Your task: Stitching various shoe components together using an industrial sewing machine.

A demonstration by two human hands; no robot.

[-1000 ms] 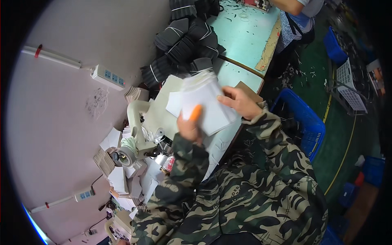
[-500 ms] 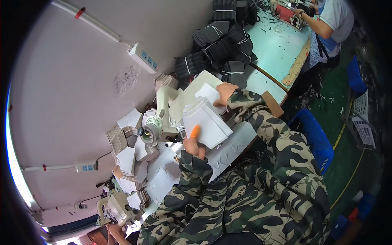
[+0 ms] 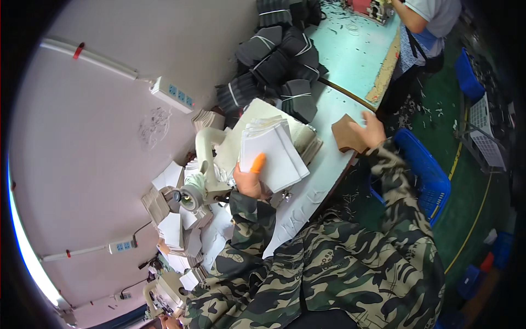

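My left hand (image 3: pixel 249 180), with an orange cover on its thumb, grips the lower left side of a stack of white flat pieces (image 3: pixel 274 156). The pieces are fanned a little at their upper edge and lie over the cream sewing machine (image 3: pixel 207 145). Off to the right, my right hand (image 3: pixel 372 130) is away from the stack, thumb and fingers apart. It reaches over a brown flat piece (image 3: pixel 345 134) at the table's edge; whether it touches that piece I cannot tell.
More piles of light pieces (image 3: pixel 172 230) stand left of the machine. Bundles of tied black pieces (image 3: pixel 268 66) are heaped beyond it. A blue basket (image 3: pixel 427 170) stands at right below the table (image 3: pixel 334 101). Another person (image 3: pixel 422 27) works at the far table.
My right hand has left the white stack and moved right to the brown piece. My left hand keeps hold of the stack. The whole view has shifted slightly.
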